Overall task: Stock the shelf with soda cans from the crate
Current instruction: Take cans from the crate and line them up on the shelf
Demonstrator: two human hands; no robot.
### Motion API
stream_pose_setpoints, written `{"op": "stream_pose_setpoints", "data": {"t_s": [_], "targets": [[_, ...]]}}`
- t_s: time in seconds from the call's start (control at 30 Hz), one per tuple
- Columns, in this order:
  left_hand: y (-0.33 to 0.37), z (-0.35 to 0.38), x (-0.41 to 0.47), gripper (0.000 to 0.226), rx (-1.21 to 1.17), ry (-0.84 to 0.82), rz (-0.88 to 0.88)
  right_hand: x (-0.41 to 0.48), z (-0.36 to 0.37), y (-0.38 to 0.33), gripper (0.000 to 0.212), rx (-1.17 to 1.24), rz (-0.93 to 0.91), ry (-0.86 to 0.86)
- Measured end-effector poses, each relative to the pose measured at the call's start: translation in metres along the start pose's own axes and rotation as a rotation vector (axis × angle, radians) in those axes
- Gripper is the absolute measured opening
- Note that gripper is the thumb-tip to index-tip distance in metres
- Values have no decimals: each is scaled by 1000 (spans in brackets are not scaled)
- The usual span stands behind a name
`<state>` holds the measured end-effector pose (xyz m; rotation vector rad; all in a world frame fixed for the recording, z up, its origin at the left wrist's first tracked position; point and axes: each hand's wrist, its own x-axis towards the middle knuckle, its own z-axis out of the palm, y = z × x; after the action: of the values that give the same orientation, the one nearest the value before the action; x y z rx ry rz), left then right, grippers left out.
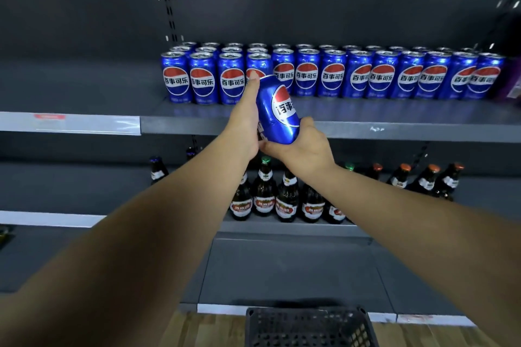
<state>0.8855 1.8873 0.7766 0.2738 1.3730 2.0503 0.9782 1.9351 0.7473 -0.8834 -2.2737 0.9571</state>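
Both hands are up at the shelf [324, 128] and wrapped around one blue soda can [277, 110], tilted with its top leaning left and away. The left hand [244, 124] lies along the can's left side, fingers stretched up toward its top rim, one fingertip nearly meeting the front row of cans [324, 77]. The right hand [303, 146] cups the can's base from below and from the right, thumb pressed on the side. Both bare arms reach out long and almost straight from the near corners. The held can hangs just above the shelf's front edge. Below, brown bottles [282, 200] stand on a lower shelf, and a dark plastic crate [307, 327] sits near, bottom centre.
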Motion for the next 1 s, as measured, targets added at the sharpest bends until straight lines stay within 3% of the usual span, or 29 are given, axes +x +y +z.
{"op": "stream_pose_setpoints", "data": {"t_s": [0.37,0.63,0.83,1.0], "targets": [[5,-1,6,77,67,9,41,5,7,5,62,158,-53,-16],[16,4,5,62,3,-12,152,11,-22,0,50,396,-22,-233],[19,-8,-5,40,47,-162,92,13,-37,2,49,628,131,-562],[10,-12,-14,43,47,-215,30,10,-38,9,49,571,54,-622]]}}
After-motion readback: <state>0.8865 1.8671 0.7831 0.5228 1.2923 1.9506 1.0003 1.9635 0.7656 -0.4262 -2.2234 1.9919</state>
